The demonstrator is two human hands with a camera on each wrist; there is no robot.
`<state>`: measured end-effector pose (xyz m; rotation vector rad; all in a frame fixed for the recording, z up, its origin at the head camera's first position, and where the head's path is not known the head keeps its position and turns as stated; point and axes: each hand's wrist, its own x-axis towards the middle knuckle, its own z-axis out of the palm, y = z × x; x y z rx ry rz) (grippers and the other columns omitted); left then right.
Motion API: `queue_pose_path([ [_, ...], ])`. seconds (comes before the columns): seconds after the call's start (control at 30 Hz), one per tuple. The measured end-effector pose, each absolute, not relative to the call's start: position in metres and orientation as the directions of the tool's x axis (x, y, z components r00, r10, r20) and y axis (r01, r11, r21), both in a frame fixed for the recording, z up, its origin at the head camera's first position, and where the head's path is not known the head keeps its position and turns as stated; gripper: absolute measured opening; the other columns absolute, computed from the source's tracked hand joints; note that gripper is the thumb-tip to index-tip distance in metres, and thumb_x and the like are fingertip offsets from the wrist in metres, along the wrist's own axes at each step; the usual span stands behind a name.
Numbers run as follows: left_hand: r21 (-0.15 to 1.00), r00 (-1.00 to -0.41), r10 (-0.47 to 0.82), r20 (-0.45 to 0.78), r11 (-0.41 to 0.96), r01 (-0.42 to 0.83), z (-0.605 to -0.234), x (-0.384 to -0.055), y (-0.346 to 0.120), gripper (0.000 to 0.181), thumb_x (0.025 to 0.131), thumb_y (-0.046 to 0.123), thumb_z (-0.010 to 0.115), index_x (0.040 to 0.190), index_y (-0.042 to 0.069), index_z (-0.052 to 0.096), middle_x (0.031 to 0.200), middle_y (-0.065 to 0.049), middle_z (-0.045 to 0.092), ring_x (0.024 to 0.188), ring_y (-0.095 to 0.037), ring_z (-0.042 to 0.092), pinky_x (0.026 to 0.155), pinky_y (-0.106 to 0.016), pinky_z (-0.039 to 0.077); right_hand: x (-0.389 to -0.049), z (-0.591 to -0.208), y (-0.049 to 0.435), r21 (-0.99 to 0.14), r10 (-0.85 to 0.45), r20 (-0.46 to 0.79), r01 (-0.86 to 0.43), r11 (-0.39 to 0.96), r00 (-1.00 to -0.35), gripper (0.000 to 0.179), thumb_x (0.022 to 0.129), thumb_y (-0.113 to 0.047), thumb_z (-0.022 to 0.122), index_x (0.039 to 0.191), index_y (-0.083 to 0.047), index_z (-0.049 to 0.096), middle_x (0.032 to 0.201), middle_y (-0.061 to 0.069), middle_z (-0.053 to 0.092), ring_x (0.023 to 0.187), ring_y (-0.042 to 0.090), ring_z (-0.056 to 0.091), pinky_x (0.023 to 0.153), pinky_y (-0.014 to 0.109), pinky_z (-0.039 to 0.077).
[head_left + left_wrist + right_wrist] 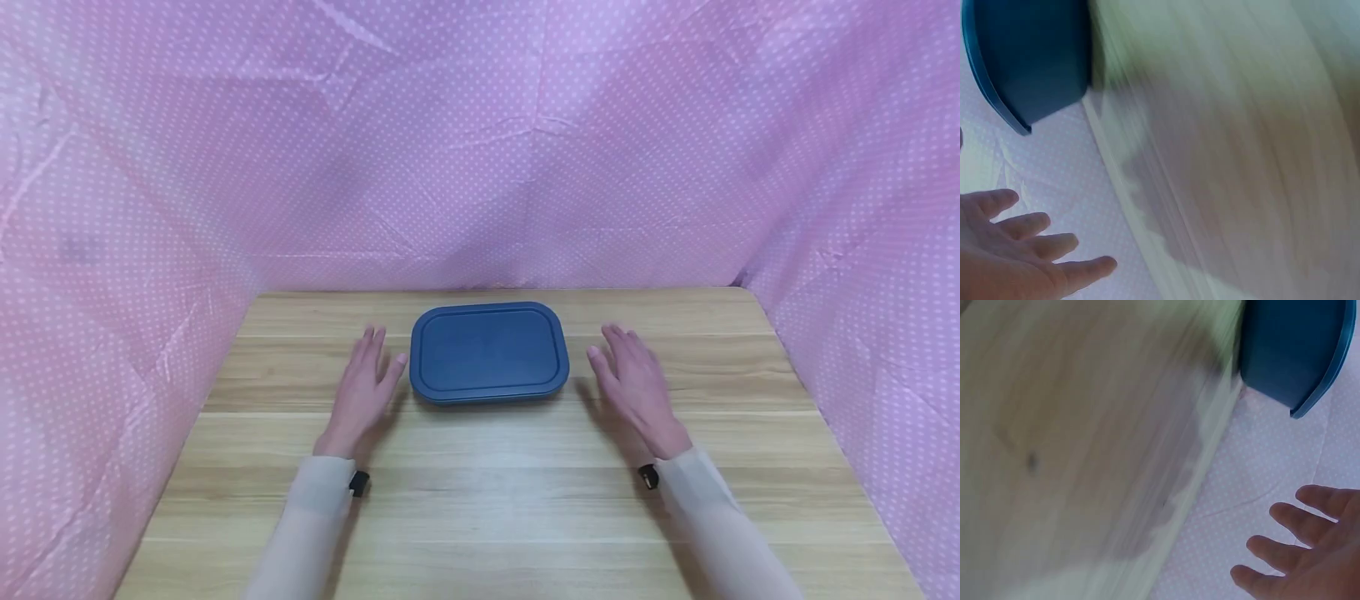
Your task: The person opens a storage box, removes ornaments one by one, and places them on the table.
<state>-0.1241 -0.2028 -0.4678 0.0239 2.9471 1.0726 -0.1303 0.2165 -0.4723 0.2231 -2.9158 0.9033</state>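
A dark blue rectangular box with a rounded lid (490, 352) stands on the wooden table, its lid lying on top. In both wrist views the side wall of the box (1035, 56) and its overhanging rim show. To the left of the box is my left hand (362, 392), fingers extended and thumb toward the box, with a small gap between them. My right hand (636, 385) is held on the other side, likewise apart from the box, its fingers spread in the right wrist view. Neither hand holds anything. The inside of the box is hidden.
The light wooden table (495, 500) reaches back to a pink polka-dot cloth (480, 167), which also hangs along the left and right sides. Dark bands with small devices (359, 483) sit at both wrists, below pale sleeves.
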Motion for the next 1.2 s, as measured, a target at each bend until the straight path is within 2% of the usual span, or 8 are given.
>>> queue_pose_path([
  [0.17, 0.751, -0.999, -0.036, 0.019, 0.660, -0.010, -0.466, -0.125, -0.195, 0.067, 0.110, 0.043, 0.047, 0.163, 0.008, 0.029, 0.168, -0.019, 0.025, 0.155, -0.040, 0.021, 0.124, -0.061, 0.018, -0.131, -0.471, 0.208, -0.656, -0.088, 0.129, -0.151, 0.740, -0.988, 0.067, 0.110, -0.051, 0.039, 0.156, -0.001, 0.041, 0.159, 0.023, 0.041, 0.147, 0.045, 0.035, 0.121, 0.062, 0.025],
  [0.43, 0.875, -0.993, -0.117, -0.005, 0.480, -0.061, -0.466, -0.128, -0.183, 0.053, 0.107, 0.028, 0.055, 0.153, 0.002, 0.047, 0.150, -0.020, 0.048, 0.136, -0.038, 0.050, 0.111, -0.051, 0.046, -0.130, -0.470, 0.194, -0.706, -0.080, 0.139, -0.156, 0.691, -0.987, 0.058, 0.110, -0.043, 0.045, 0.151, -0.002, 0.050, 0.152, 0.022, 0.051, 0.142, 0.043, 0.043, 0.118, 0.059, 0.033],
  [0.7, 0.893, -0.985, -0.149, -0.085, 0.427, -0.142, -0.469, -0.133, -0.179, 0.048, 0.105, 0.025, 0.059, 0.144, -0.003, 0.055, 0.136, -0.022, 0.056, 0.124, -0.037, 0.057, 0.105, -0.048, 0.048, -0.134, -0.471, 0.183, -0.750, -0.068, 0.103, -0.123, 0.650, -0.992, 0.055, 0.107, -0.041, 0.054, 0.145, -0.001, 0.057, 0.127, 0.018, 0.065, 0.117, 0.035, 0.061, 0.101, 0.054, 0.050],
  [0.8, 0.890, -0.982, -0.152, -0.110, 0.424, -0.165, -0.469, -0.133, -0.179, 0.046, 0.105, 0.024, 0.060, 0.142, -0.004, 0.058, 0.131, -0.022, 0.061, 0.119, -0.035, 0.060, 0.098, -0.041, 0.051, -0.137, -0.471, 0.180, -0.760, -0.065, 0.079, -0.102, 0.642, -0.995, 0.054, 0.106, -0.040, 0.057, 0.143, 0.000, 0.059, 0.121, 0.018, 0.066, 0.110, 0.033, 0.061, 0.098, 0.051, 0.051],
  [1.0, 0.893, -0.977, -0.150, -0.152, 0.402, -0.201, -0.468, -0.133, -0.179, 0.041, 0.103, 0.023, 0.064, 0.137, -0.001, 0.064, 0.121, -0.018, 0.068, 0.110, -0.028, 0.065, 0.079, -0.019, 0.051, -0.140, -0.471, 0.177, -0.786, -0.064, 0.029, -0.063, 0.616, -0.998, 0.051, 0.106, -0.035, 0.060, 0.142, 0.001, 0.060, 0.108, 0.014, 0.068, 0.097, 0.027, 0.059, 0.087, 0.041, 0.051],
  [1.2, 0.903, -0.978, -0.153, -0.144, 0.383, -0.193, -0.466, -0.132, -0.178, 0.039, 0.102, 0.020, 0.066, 0.134, -0.002, 0.066, 0.120, -0.019, 0.070, 0.106, -0.026, 0.067, 0.076, -0.013, 0.052, -0.141, -0.472, 0.175, -0.801, -0.073, 0.038, -0.074, 0.595, -0.997, 0.045, 0.103, -0.026, 0.065, 0.137, 0.005, 0.063, 0.099, 0.011, 0.070, 0.089, 0.022, 0.061, 0.078, 0.032, 0.051],
])
